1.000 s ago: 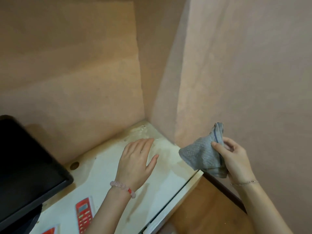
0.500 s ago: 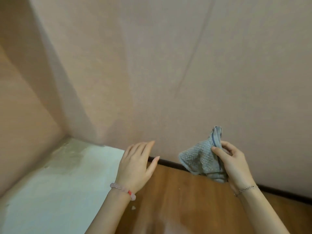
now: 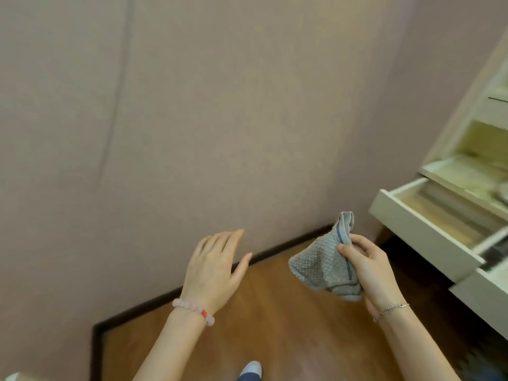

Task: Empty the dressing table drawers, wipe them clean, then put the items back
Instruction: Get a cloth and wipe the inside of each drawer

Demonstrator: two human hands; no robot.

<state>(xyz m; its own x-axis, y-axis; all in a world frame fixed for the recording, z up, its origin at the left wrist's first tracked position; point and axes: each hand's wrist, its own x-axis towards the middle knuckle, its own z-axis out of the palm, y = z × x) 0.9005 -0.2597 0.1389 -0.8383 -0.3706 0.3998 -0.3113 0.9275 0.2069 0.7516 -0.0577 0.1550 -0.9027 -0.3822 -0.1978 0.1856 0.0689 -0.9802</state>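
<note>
A grey knitted cloth with a blue stripe hangs bunched in my right hand, held over the wooden floor at centre right. My left hand hovers flat and empty, fingers apart, left of the cloth. At the right edge stands the white dressing table with an upper drawer and a lower drawer pulled out. The lower drawer shows a bare wooden bottom; the upper one is blurred and seems to hold something pale.
A pinkish wall fills most of the view, with a dark skirting board along its base. The brown wooden floor lies below my hands. My foot shows at the bottom edge.
The view has swung right, away from the white desk top and monitor to the wall, the floor and the dressing table. My hands keep the same pose; the cloth stays in my right hand.
</note>
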